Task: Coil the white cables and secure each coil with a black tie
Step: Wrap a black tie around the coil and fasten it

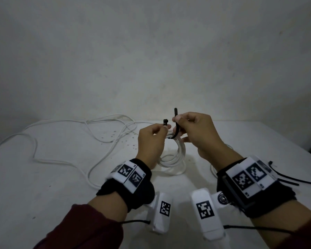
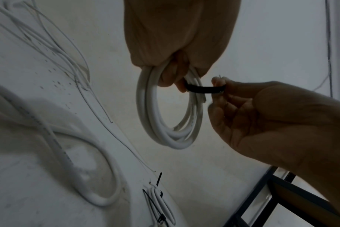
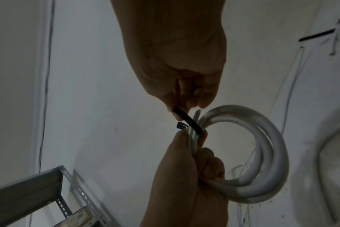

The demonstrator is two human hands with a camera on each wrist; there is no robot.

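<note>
A white cable coil (image 1: 180, 151) hangs upright between both hands above the table (image 1: 43, 194). My left hand (image 1: 164, 128) grips the top of the coil (image 2: 165, 119) and pinches the head end of a black tie (image 1: 176, 131). The tie (image 2: 204, 89) passes around the coil's strands. My right hand (image 1: 177, 119) pinches the tie's strap, whose free tip sticks up above the thumb. In the right wrist view the strap (image 3: 186, 121) runs from my right hand (image 3: 184, 107) down to the coil (image 3: 262, 153), with its square head beside my left hand (image 3: 184, 176).
Loose white cable (image 1: 61, 141) sprawls over the left and far side of the table. Spare black ties (image 1: 294, 178) lie at the right. A small tied coil (image 2: 161, 204) lies on the table. A metal shelf frame (image 3: 29, 192) stands past the table's edge.
</note>
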